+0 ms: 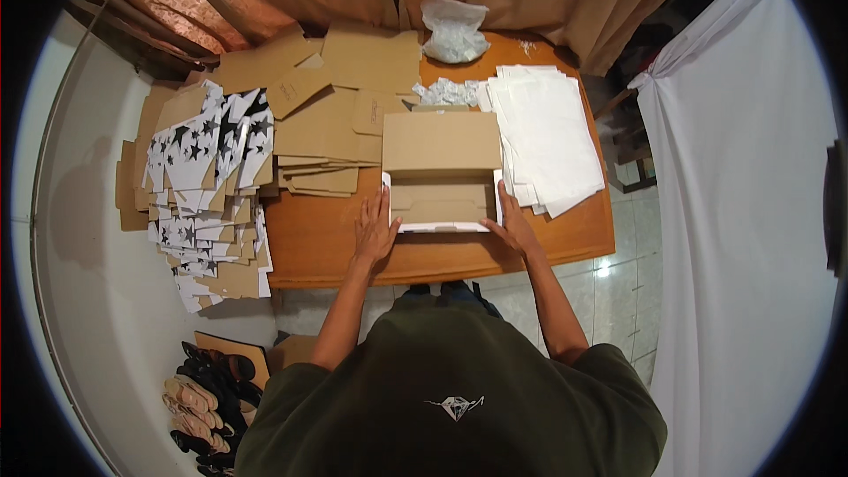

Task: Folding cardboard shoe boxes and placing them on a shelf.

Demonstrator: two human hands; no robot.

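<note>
A cardboard box (442, 203), brown inside and white outside, sits near the front edge of the wooden table. Its brown lid (441, 140) is hinged up at the far side, so the bare inside shows. Against the box's left wall, my left hand (375, 227) lies with its fingers along the side and its thumb at the front corner. On the opposite wall my right hand (515, 225) grips in the same way, its thumb over the front right corner. Between them the two hands hold the box; their undersides are hidden.
Stacked star-printed cardboard sheets (190, 177) fill the table's left end, beside brown flat cardboard (327, 128). White paper sheets (543, 137) lie to the right. Small white packets (450, 92) and a clear plastic bag (455, 31) stand behind the box. Shoes (208, 397) are at lower left.
</note>
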